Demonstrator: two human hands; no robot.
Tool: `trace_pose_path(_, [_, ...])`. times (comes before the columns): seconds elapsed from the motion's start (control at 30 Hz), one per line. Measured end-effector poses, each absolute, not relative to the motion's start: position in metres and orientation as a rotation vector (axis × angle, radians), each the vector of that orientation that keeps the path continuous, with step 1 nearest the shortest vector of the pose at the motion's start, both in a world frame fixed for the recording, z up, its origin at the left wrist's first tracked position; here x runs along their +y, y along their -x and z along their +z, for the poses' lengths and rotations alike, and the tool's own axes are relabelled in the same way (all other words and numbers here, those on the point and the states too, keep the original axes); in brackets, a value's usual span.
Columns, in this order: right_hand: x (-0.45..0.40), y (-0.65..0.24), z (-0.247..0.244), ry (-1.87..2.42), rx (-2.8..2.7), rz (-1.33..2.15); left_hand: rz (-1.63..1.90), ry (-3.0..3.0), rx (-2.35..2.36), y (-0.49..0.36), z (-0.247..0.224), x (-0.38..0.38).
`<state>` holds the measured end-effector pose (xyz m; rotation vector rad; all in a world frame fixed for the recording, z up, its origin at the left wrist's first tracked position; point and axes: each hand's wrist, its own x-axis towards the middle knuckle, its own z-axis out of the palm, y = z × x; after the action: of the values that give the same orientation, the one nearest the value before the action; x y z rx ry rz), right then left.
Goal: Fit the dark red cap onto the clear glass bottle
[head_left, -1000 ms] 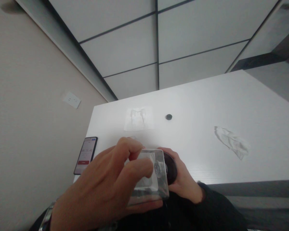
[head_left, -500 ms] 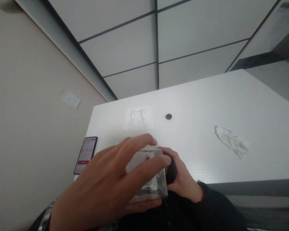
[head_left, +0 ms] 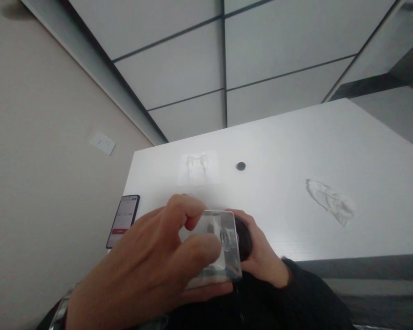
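My left hand (head_left: pixel 151 266) grips a clear plastic box (head_left: pixel 231 256), with the thumb bent over its upper face and other fingers beneath it. Something pale shows inside the box, but I cannot make out what. In my right hand (head_left: pixel 263 259) is a dark rounded object (head_left: pixel 244 240), the fingers wrapped around its far side. The object sits right against the box's right end; whether the two are joined I cannot tell. Both are held low, at the near side of the white table (head_left: pixel 278 192).
Toward the back of the table lies a translucent packet (head_left: pixel 211 176) with white earphone-like shapes. A small dark disc (head_left: pixel 241 166) is right of it. A crumpled white cloth or glove (head_left: pixel 332 201) lies further right. A phone (head_left: pixel 124 220) lies at the left edge.
My left thumb has drawn back leftward from the dark object's edge onto the box's face. The left index finger has curled in. My right hand has hardly moved.
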<state>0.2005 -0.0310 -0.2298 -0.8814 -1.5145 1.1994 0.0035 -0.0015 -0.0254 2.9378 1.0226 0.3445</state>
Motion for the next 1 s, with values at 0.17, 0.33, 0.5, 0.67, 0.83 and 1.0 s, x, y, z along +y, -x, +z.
trace_pose_path(0.17, [-0.0301,-0.2004,-0.2288,0.858,-1.505,1.194,0.301,-2.938,0.992,-0.0045,-0.0254,-0.0001])
trace_pose_path(0.33, [-0.0308,-0.1993,-0.23,0.916,-1.487,1.23,0.106,-3.0,0.914,-0.0068,-0.0217,0.0004])
trace_pose_path(0.5, [-0.0319,-0.1979,-0.2336,0.916,-1.493,1.216,0.057,-3.035,0.87,-0.0042,-0.0208,0.0001])
trace_pose_path(0.67, [-0.0327,-0.1997,-0.2302,0.942,-1.507,1.262,0.092,-3.008,0.856,-0.0053,-0.0232,0.0032])
trace_pose_path(0.83, [-0.033,-0.201,-0.2261,0.941,-1.491,1.33,0.099,-3.012,0.855,-0.0052,-0.0219,0.0025])
trace_pose_path(1.0, [-0.0313,-0.1978,-0.2268,0.932,-1.485,1.295,0.06,-3.01,0.886,-0.0049,-0.0201,-0.0004])
